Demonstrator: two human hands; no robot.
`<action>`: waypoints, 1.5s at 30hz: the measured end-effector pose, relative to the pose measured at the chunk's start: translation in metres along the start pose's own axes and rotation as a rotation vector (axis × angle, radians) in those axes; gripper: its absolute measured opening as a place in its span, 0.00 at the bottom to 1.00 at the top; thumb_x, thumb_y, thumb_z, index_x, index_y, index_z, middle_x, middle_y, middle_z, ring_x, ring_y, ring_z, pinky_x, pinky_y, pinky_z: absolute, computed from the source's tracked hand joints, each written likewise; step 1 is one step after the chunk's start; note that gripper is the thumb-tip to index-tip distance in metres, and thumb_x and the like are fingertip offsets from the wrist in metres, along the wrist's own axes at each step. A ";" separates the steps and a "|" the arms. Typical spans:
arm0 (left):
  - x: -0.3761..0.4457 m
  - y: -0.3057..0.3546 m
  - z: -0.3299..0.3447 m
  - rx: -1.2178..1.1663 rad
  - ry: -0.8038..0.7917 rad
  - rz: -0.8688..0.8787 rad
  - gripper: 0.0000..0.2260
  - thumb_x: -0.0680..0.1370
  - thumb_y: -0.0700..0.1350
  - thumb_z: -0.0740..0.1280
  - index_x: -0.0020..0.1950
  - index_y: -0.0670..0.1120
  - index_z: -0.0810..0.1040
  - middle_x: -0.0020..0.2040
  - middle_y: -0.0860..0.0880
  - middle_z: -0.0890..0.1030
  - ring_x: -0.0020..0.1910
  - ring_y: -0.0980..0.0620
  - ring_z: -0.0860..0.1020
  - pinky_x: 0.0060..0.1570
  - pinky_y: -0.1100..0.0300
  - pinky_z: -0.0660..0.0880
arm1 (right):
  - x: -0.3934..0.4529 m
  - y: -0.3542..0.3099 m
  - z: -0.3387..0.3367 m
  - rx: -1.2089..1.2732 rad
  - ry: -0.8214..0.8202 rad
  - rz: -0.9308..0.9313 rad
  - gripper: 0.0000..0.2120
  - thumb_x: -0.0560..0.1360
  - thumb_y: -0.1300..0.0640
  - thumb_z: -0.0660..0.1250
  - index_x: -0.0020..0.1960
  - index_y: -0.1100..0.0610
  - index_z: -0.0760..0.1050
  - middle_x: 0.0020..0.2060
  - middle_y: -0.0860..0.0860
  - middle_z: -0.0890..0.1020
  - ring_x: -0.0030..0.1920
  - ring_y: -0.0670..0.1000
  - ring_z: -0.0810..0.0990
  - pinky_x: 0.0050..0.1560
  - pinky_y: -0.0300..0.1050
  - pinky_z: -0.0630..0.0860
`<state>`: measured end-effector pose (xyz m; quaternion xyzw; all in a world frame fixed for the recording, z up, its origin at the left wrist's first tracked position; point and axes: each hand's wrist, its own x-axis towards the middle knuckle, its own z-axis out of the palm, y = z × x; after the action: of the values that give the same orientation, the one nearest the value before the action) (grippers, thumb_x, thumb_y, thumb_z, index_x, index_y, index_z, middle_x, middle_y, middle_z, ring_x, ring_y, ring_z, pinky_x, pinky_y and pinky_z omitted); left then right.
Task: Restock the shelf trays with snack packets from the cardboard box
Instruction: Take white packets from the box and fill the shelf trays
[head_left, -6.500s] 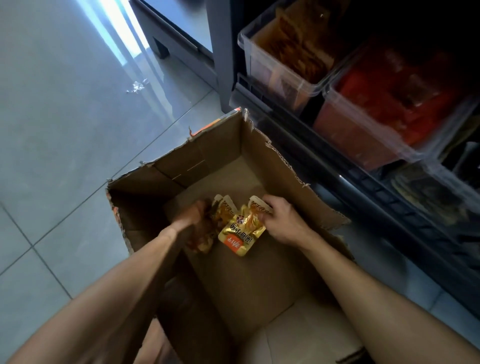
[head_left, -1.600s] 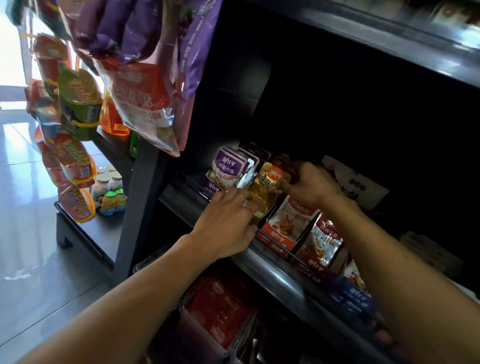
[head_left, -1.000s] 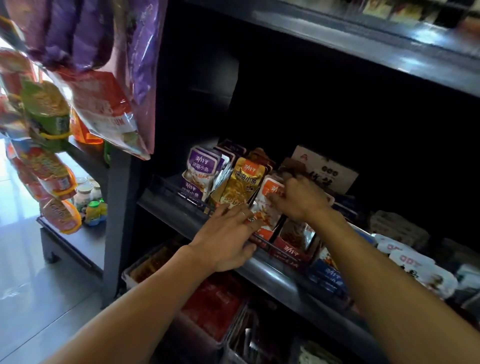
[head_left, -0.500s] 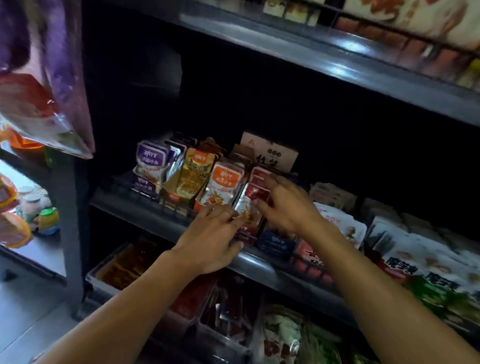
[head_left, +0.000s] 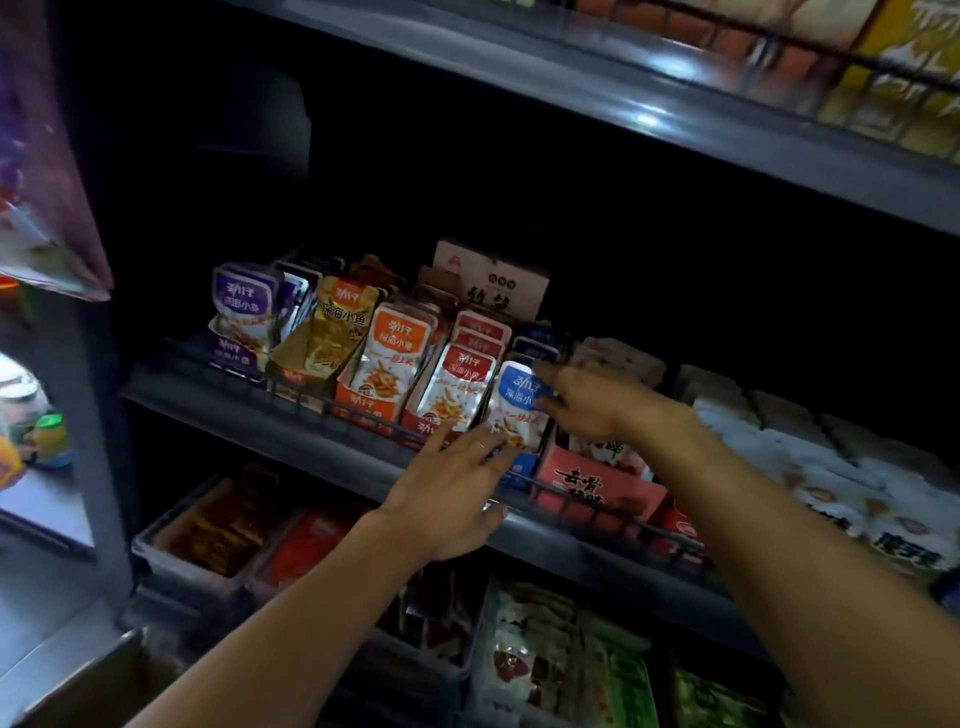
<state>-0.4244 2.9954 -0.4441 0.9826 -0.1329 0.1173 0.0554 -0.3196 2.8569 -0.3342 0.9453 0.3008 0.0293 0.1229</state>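
Open dark room is being left above the snack packets (head_left: 384, 358), under the upper shelf (head_left: 623, 109), so the rows are being reached from above. The front is being barred by the wire rail (head_left: 363, 415) of the middle shelf (head_left: 291, 441). The rows are being packed side by side (no gap between them is being shown). To the right, passage is being blocked by a pink carton (head_left: 597, 493) and pale boxes (head_left: 769, 431).

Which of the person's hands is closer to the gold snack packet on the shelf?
Left. The left hand lies below and right of the gold packet, fingers spread at the shelf's front edge. The right hand is farther right, touching the blue packet.
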 end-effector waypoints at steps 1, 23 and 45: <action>0.000 0.000 0.001 -0.001 0.000 -0.001 0.31 0.82 0.56 0.57 0.80 0.48 0.50 0.80 0.49 0.54 0.79 0.50 0.48 0.77 0.47 0.39 | 0.002 0.001 0.001 -0.016 -0.005 -0.007 0.20 0.82 0.47 0.55 0.73 0.51 0.64 0.62 0.56 0.78 0.57 0.57 0.77 0.55 0.50 0.75; 0.040 0.156 -0.005 -0.017 0.106 0.213 0.30 0.82 0.55 0.55 0.81 0.47 0.48 0.81 0.49 0.48 0.80 0.48 0.42 0.76 0.43 0.38 | -0.153 0.109 0.028 0.025 0.133 0.182 0.27 0.84 0.47 0.52 0.79 0.55 0.50 0.78 0.54 0.58 0.77 0.53 0.58 0.76 0.53 0.51; 0.054 0.205 -0.008 0.094 0.139 0.299 0.31 0.82 0.53 0.58 0.81 0.47 0.49 0.81 0.47 0.45 0.79 0.47 0.40 0.76 0.44 0.39 | -0.198 0.174 0.037 0.097 0.047 0.270 0.31 0.82 0.39 0.47 0.80 0.54 0.50 0.80 0.52 0.53 0.79 0.51 0.51 0.77 0.55 0.44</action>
<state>-0.4315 2.7866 -0.4075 0.9429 -0.2676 0.1981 0.0002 -0.3784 2.5978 -0.3227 0.9811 0.1746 0.0531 0.0651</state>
